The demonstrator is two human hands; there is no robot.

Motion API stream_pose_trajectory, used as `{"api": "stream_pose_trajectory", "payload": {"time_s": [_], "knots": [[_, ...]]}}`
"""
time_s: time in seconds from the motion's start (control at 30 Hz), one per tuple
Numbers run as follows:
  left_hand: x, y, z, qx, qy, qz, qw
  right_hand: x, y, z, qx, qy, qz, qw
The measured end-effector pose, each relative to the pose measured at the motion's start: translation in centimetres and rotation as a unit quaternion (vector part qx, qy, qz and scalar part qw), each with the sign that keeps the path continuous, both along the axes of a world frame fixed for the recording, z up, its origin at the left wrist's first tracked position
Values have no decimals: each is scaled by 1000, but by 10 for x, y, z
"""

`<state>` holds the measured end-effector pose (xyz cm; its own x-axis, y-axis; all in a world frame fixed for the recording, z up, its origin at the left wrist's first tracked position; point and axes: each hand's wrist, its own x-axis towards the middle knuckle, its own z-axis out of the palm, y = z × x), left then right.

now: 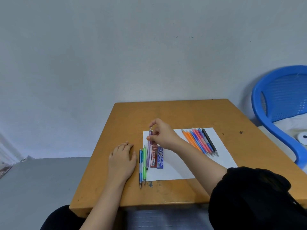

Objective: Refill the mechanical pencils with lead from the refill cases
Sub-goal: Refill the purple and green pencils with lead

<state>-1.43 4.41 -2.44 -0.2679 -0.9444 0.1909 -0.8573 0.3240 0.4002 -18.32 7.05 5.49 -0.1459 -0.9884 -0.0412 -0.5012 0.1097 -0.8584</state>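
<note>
Purple pencil (148, 156) runs nearward from its cap, pinched by the right hand (162, 136).

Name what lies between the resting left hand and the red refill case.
In the head view, three pencils lie there: a blue pencil, a green pencil, then the purple pencil that the right hand pinches near its top.

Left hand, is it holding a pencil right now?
No, the left hand lies flat on the table beside the blue pencil, holding nothing.

Red case (153, 158) "2B"; blue case (160, 158) "05"
</note>
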Motion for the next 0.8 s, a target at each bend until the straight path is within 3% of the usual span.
{"api": "stream_pose_trajectory", "payload": {"time_s": [0.37,0.43,0.57,0.67,0.8], "knots": [[-6,-2,4,-19,7,23,1000,-23,28,1,-152,-139,-99,974],[-12,-3,6,-21,43,27,998,-27,30,-3,-169,-162,-126,964],[-30,5,12,-75,210,-41,974,-35,36,-17,-177,-241,-164,940],[-36,13,7,-160,238,-112,952,-40,41,-29,-171,-291,-161,927],[-33,18,3,-186,247,-162,937,-45,44,-45,-169,-336,-158,913]]}}
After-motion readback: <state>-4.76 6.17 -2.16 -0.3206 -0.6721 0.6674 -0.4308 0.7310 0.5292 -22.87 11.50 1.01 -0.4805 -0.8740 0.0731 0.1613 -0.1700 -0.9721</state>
